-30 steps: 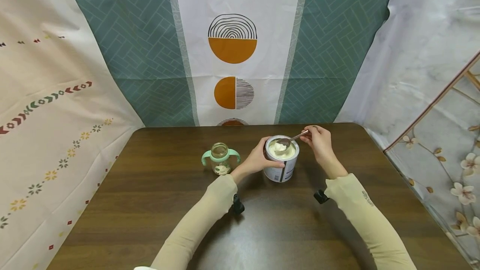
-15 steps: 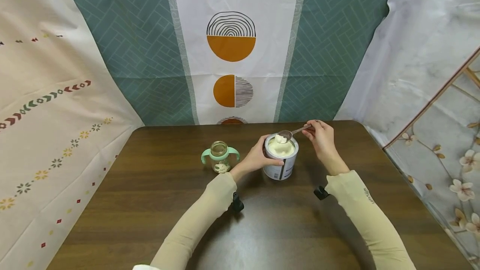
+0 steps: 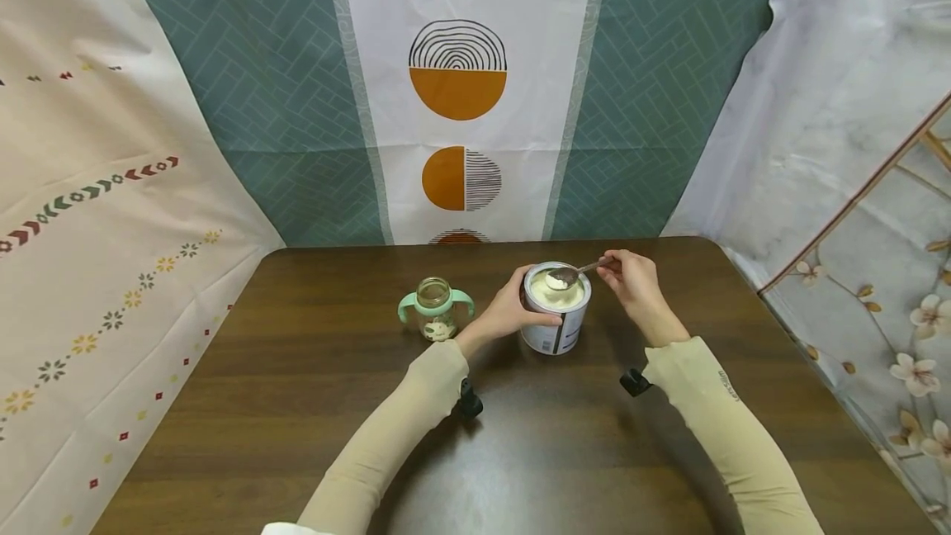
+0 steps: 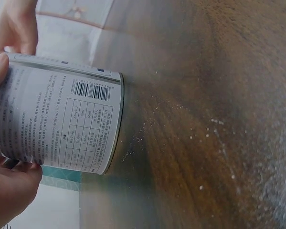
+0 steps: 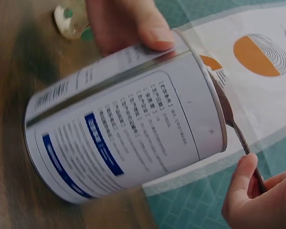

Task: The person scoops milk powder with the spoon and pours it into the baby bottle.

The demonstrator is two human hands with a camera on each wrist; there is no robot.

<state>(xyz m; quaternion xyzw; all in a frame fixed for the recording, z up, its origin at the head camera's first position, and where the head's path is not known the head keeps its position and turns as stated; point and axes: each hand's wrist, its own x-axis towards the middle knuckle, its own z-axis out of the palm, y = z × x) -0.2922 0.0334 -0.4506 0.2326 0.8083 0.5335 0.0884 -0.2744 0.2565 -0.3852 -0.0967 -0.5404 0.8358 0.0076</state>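
Left hand (image 3: pixel 508 314) wraps the side of a white cylindrical metal tin with printed label and barcode (image 3: pixel 555 329), thumb across the front wall, fingers curled round the far-left side; the tin stands upright on the dark brown wooden table (image 3: pixel 297 403), open top filled with pale cream powder (image 3: pixel 559 295); right hand (image 3: pixel 630 281) pinches the end of a thin silver metal spoon (image 3: pixel 574 272) between thumb and fingertips, handle running leftward from the pinch, bowl loaded with a small heap of powder and hovering just over the tin's far rim; in the right wrist view the spoon (image 5: pixel 236 129) lies along the tin's (image 5: pixel 128 138) rim and the thumb (image 5: pixel 243 179) presses on the handle; left wrist view shows the tin (image 4: pixel 61 124) with fingertips on its upper and lower edges, and white specks scattered on the table (image 4: pixel 205 143) beside its base; to the left of the gripping left hand, near but apart, stands a small clear glass baby bottle with mint-green handles (image 3: pixel 435 309), open-topped; patterned cloth backdrop (image 3: pixel 461 89) hangs behind the table.
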